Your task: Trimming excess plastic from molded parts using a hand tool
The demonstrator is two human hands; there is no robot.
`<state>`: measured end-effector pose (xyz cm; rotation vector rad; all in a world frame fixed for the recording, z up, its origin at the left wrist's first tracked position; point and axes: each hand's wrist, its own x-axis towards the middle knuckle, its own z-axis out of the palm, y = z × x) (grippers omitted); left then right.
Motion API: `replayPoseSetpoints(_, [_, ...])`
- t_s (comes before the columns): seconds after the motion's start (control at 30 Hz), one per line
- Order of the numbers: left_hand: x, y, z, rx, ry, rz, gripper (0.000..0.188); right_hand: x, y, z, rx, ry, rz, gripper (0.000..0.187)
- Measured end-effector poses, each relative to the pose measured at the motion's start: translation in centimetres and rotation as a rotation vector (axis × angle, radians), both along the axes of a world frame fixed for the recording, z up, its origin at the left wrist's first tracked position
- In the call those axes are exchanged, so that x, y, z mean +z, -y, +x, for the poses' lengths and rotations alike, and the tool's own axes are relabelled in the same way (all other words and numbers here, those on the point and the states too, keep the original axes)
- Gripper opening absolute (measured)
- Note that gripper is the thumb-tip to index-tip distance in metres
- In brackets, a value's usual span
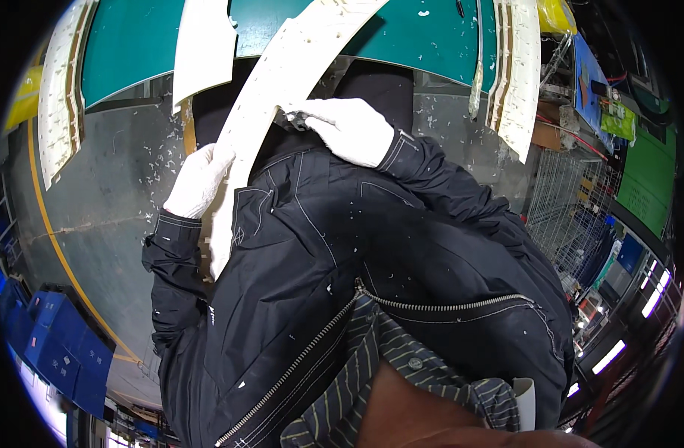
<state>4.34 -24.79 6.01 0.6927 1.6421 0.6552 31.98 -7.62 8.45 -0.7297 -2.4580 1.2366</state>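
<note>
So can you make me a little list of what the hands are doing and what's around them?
left hand: white glove, gripping the edge of the long white strip
right hand: white glove, pressing a small dark tool on the strip
strip: curved, pale, holes along its edge, held against the jacket
table: green top, more white parts on it
floor: grey, scattered white shavings, yellow line
bins: blue, lower left

Factory floor or workshop: grey concrete floor (125, 194) littered with white shavings, yellow floor line (54, 246), green worktable (133, 45), stacked blue crates (62, 351), wire cage (562, 201).
</note>
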Motion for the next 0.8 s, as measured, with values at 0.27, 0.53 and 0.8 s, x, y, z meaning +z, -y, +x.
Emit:
replayPoseSetpoints(0.27, [-0.6, 0.5, 0.1, 0.002, 0.004, 0.010, 0.032, 1.2, -3.0, 0.1, 0.222, 0.079, -0.071, 0.035])
replayPoseSetpoints(0.53, [-1.3, 1.0, 0.0, -0.011, 0.005, 0.020, 0.032, 1.4, -4.6, -0.1, 0.354, 0.121, -0.006, 0.032])
replayPoseSetpoints(0.8, [-0.6, 0.2, 0.5, 0.007, 0.052, 0.014, 0.033, 0.4, -4.3, -0.3, 0.599, 0.119, 0.099, 0.037])
